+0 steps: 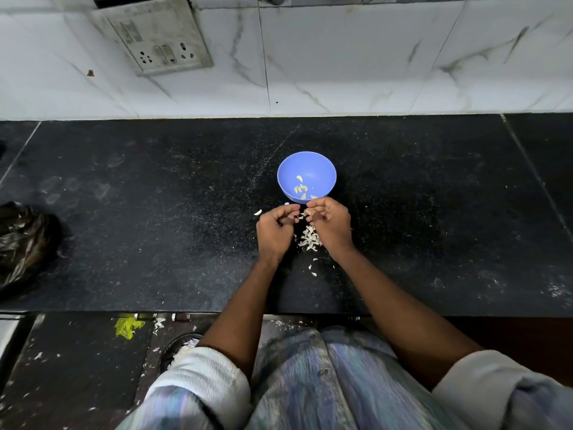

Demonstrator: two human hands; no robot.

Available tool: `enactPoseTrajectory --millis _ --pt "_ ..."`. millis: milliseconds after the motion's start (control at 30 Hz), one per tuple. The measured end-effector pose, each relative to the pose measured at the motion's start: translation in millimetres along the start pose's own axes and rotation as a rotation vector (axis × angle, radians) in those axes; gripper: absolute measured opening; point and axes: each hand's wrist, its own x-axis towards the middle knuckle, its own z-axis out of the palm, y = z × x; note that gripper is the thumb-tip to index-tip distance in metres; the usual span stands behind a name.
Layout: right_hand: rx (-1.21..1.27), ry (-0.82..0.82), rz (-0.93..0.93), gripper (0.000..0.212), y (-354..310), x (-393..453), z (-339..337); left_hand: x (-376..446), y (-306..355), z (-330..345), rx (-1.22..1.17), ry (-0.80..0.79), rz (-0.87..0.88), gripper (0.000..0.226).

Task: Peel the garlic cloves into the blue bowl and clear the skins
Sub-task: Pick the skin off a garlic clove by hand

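Head view: blue bowl point(306, 176) mid-counter, few peeled cloves point(300, 187) inside. At its 6 o'clock, left hand point(277, 226) and right hand point(331, 223), fingers curled, pinch a garlic clove point(308, 211). Skins point(307, 238) heaped between wrists. Bare black counter point(139, 212) at 3 and 9; wall point(341, 72) at 12.

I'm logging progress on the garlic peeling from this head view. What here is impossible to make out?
- What the left hand and right hand pinch: curled fingers cover it.
- Number of peeled cloves in the blue bowl: pieces too small, and the near rim is behind the fingers.
- Extent of the skin pile: partly under the right hand.
- Contents of the black bag: crumpled, cut by the left edge.
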Motion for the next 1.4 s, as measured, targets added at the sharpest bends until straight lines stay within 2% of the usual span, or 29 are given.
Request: enactPoseTrajectory --millis 67,200,400,533,733,900,1100,1400 --pt "0.111 -0.073 0.054 0.019 -1.6 -3.0 -0.3 -2.0 0.9 0.2 -0.01 -0.009 0.003 0.017" --pt "0.234 -0.119 0.129 0.019 -5.7 -7.7 -1.2 -6.5 4.9 1.3 0.027 0.049 0.047 0.009" --pt "0.278 -0.207 0.284 0.013 -8.0 -9.9 -2.5 -9.2 12.0 3.3 0.034 0.071 0.075 0.02" --pt "0.288 -0.172 0.26 0.015 -9.5 -11.2 -2.0 -8.7 13.4 1.8 0.055 0.084 0.098 0.024" --pt "0.244 -0.12 0.292 0.011 -14.7 -7.8 -4.2 -4.7 6.8 0.6 -0.164 0.006 -0.073 0.022" --pt "0.248 -0.12 0.283 0.011 -15.3 -6.1 -5.1 -4.3 7.9 0.9 -0.109 0.029 -0.036 0.008" --pt "0.232 -0.139 0.231 0.014 -11.8 -6.8 -4.2 -3.1 11.1 2.2 -0.057 0.076 -0.043 0.005" --pt "0.153 -0.103 0.163 0.012 -9.1 -4.0 -7.8 -3.8 14.6 -0.1 -0.194 -0.029 -0.154 0.009"
